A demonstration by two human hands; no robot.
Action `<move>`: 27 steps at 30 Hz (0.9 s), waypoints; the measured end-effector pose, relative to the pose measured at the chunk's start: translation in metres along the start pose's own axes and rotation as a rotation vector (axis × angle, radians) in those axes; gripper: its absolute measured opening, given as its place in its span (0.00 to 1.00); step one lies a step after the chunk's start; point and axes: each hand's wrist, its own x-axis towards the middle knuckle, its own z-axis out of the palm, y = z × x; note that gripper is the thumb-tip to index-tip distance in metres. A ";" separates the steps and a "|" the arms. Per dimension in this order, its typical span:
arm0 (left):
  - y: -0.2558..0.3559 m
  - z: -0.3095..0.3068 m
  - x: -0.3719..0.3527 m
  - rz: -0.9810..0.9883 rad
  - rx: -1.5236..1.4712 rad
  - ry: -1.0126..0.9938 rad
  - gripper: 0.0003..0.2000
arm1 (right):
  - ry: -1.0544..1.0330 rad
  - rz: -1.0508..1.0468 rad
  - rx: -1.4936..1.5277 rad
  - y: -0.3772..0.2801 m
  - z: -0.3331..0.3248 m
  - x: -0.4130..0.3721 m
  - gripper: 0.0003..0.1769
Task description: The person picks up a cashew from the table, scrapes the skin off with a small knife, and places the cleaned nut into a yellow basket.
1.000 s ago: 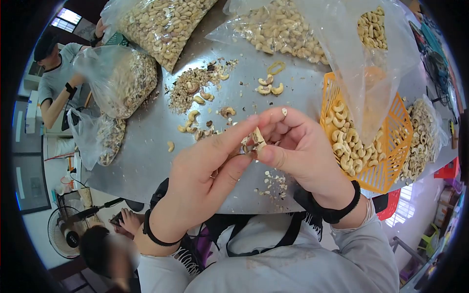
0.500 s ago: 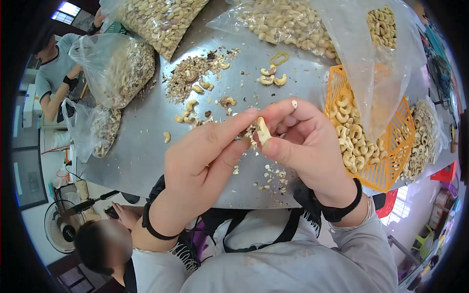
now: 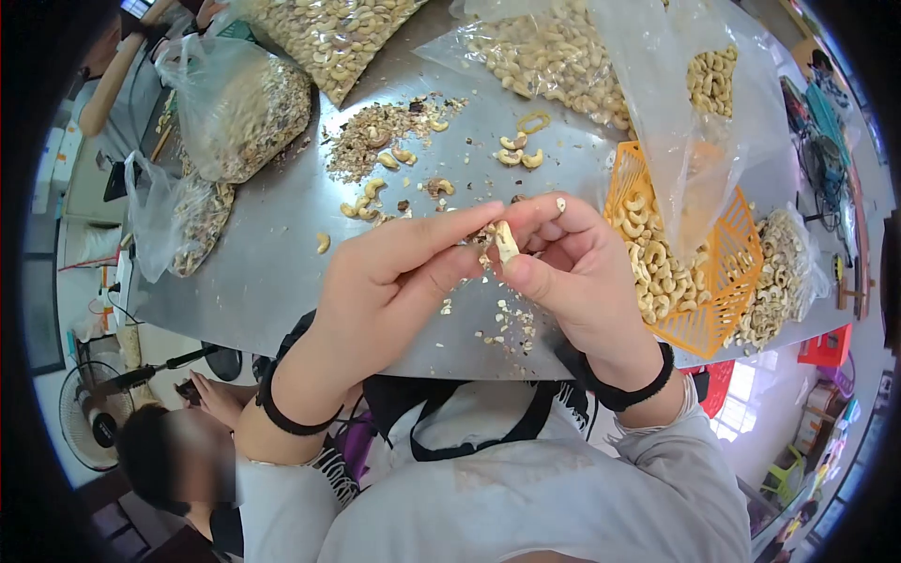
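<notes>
My right hand (image 3: 587,267) pinches a pale cashew nut (image 3: 506,242) between thumb and fingers, and a small white crumb sticks to one of its fingers. From the other side my left hand (image 3: 389,277) comes up to the nut, thumb and forefinger pressed together at flaky brown skin bits (image 3: 486,246). What those left fingertips hold is too small to make out. Below the hands, white nut crumbs (image 3: 507,324) lie scattered on the metal table (image 3: 272,291). Beyond them are several loose cashews (image 3: 364,202) and a heap of brown skin scraps (image 3: 361,141).
An orange basket (image 3: 723,310) of peeled cashews stands right, with clear plastic (image 3: 666,103) draped over it. Bags of cashews (image 3: 338,47) and of scraps (image 3: 249,117) sit at the back and left. A yellow rubber band (image 3: 534,122) lies mid-table. Another person sits lower left by a fan (image 3: 89,413).
The view has shifted slightly, so the table's contents sit differently in the picture. Both hands keep their pinch around the cashew, the left fingertips still against it.
</notes>
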 end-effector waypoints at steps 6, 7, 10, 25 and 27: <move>0.013 -0.005 -0.009 -0.022 -0.077 -0.046 0.16 | -0.014 -0.013 -0.008 -0.005 0.011 -0.005 0.16; 0.013 -0.007 -0.011 -0.021 -0.080 -0.045 0.16 | -0.008 -0.015 -0.001 -0.005 0.012 -0.006 0.16; 0.011 -0.010 -0.013 -0.035 -0.030 -0.069 0.16 | -0.009 -0.021 -0.007 -0.007 0.016 -0.007 0.16; 0.003 -0.013 -0.012 0.076 -0.049 -0.062 0.17 | 0.003 -0.012 -0.040 -0.004 0.019 -0.006 0.14; 0.002 -0.014 -0.013 0.011 -0.023 -0.094 0.18 | 0.010 -0.008 -0.043 -0.003 0.019 -0.005 0.14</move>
